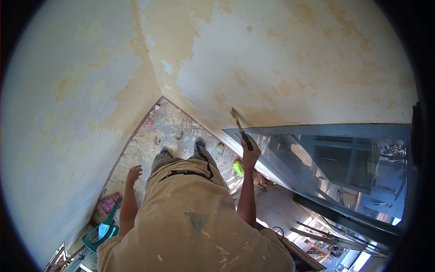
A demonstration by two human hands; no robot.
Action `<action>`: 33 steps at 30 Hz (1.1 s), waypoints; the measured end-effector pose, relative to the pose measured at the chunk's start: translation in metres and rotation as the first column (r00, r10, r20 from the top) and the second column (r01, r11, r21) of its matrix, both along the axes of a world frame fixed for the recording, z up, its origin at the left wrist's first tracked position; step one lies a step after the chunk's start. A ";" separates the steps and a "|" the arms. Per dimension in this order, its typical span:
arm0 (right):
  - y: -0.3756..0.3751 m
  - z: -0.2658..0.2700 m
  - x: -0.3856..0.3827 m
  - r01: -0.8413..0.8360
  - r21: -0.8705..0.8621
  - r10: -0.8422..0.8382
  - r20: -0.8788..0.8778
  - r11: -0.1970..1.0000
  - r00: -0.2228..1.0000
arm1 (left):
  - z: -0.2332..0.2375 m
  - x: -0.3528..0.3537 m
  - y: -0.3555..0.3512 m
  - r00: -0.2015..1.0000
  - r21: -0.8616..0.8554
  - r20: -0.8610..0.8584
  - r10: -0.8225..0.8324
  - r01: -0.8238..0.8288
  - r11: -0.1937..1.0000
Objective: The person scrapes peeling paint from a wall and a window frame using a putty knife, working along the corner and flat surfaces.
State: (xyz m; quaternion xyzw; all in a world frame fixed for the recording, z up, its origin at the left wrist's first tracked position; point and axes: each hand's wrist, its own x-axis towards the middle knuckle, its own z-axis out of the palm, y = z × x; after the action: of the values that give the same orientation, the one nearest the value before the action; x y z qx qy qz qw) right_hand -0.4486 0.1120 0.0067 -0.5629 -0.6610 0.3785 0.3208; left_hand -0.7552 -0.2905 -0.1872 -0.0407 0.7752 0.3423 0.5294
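Right hand [250, 156] grips a scraper [240, 128], blade on the wall [281, 59]; left hand [134, 173] hangs open, holding nothing

Beige short-sleeved shirt [190, 226], flecked with white paint, one green smear; matching trousers [181, 164]; black waist strap [186, 172]; dark shoes [199, 144].

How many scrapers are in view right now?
1. The scraper is in the right hand, with its blade at the wall just above the window frame. Others may be hidden in the floor clutter.
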 end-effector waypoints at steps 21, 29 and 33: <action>-0.030 -0.143 0.016 0.180 -0.033 -0.182 -0.041 0.983 0.983 | 0.128 0.064 0.350 0.558 0.510 -0.307 -0.771 0.780 0.362; -0.026 -0.144 0.014 0.046 -0.200 -0.091 -0.219 0.979 0.971 | 0.106 0.164 0.419 0.641 0.581 -0.462 -0.614 0.741 0.337; -0.018 -0.151 0.009 -0.132 -0.322 0.086 -0.152 0.938 0.985 | 0.085 0.152 0.419 0.458 0.386 -0.632 -0.625 0.885 0.259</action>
State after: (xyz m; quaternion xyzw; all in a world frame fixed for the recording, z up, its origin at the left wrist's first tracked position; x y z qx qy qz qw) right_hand -0.4395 0.0945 -0.1442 -0.5440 -0.5951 0.5387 0.2444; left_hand -0.6031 0.1289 -0.1018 0.6009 0.5896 0.2945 0.4524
